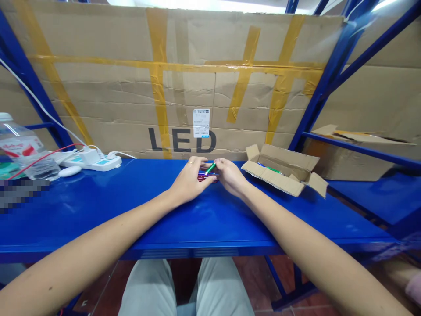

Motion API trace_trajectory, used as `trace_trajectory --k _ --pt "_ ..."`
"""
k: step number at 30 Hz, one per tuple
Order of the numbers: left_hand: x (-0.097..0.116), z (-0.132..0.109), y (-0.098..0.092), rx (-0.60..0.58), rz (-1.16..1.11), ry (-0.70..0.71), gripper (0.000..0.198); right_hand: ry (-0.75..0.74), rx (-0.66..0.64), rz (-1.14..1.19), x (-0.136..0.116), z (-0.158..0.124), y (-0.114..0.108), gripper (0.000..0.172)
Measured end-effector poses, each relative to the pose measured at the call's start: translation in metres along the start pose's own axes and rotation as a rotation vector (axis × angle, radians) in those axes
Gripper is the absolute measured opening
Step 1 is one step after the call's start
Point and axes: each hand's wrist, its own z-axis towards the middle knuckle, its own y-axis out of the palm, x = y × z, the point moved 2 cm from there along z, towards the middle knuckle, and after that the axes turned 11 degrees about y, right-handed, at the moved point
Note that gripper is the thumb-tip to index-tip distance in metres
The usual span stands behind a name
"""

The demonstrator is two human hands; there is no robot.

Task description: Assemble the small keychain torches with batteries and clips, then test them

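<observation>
A green pen [210, 168] is pinched in the fingertips of my right hand [230, 174], tilted with its lower end toward my left hand. My left hand [189, 181], with a ring on one finger, curls its thumb and fingers around red and blue pens [203, 177] just above or on the blue table. Both hands are close together, and my fingers partly hide the pens. To the right of my hands, an open cardboard box [279, 169] has green and blue pens inside.
A large taped cardboard carton [125, 105] marked LED stands behind the blue table [204, 224]. At the left are a plastic bottle [24, 147], a power strip [101, 162] with cables, and a white oval object [69, 171]. Blue frame posts [315, 96] rise at the right.
</observation>
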Motion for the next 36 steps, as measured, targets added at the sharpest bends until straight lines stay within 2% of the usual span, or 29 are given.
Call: trace_trajectory --k 2,4,6,8,10,11,13,16,18,22,26,29,32,34,36 --pt "-0.001 0.0 0.001 -0.037 0.028 -0.01 0.035 -0.006 0.024 -0.053 0.006 0.001 0.002 0.023" --pt "-0.005 0.0 0.0 -0.076 0.041 -0.02 0.015 0.002 -0.025 -0.137 0.007 0.002 0.003 0.024" --pt "-0.01 0.0 -0.004 -0.101 0.038 -0.045 0.007 -0.022 -0.064 -0.296 0.0 0.002 -0.002 0.023" --pt "-0.014 0.001 -0.007 -0.113 0.023 -0.074 0.008 -0.116 0.031 -0.55 -0.014 0.002 -0.015 0.021" --pt "-0.017 0.002 -0.01 -0.122 0.007 -0.093 0.01 -0.204 0.244 -0.825 -0.03 0.0 -0.034 0.019" --pt "-0.018 0.002 -0.011 -0.13 -0.001 -0.097 0.011 -0.195 0.319 -1.005 -0.035 -0.001 -0.042 0.018" --pt "-0.019 0.002 -0.011 -0.156 -0.006 -0.099 0.013 -0.091 0.328 -1.32 -0.04 -0.001 -0.056 0.01" --pt "-0.017 0.001 -0.01 -0.199 0.015 -0.113 0.016 0.136 0.206 -1.475 -0.032 0.0 -0.067 0.019" --pt "-0.015 0.0 -0.009 -0.225 0.032 -0.123 0.018 0.208 0.167 -1.512 -0.025 0.002 -0.068 0.019" --pt "-0.011 0.0 -0.007 -0.267 0.03 -0.092 0.016 0.237 0.134 -1.539 -0.018 0.007 -0.063 0.006" --pt "-0.014 -0.001 -0.005 -0.274 0.021 -0.064 0.019 0.216 0.146 -1.533 -0.019 0.006 -0.063 0.015" --pt "-0.016 -0.002 -0.004 -0.243 0.0 -0.081 0.019 0.087 0.102 -1.309 -0.021 0.002 -0.058 0.013" --pt "-0.015 -0.001 -0.005 -0.183 -0.044 -0.099 0.017 -0.051 -0.084 -1.03 -0.019 -0.003 -0.041 0.009" --pt "-0.014 0.0 -0.005 -0.159 -0.083 -0.096 0.017 -0.092 -0.182 -0.906 -0.016 -0.007 -0.027 0.016" --pt "-0.013 0.001 -0.006 -0.157 -0.122 -0.092 0.019 -0.072 -0.227 -0.808 -0.013 -0.01 -0.016 0.023"
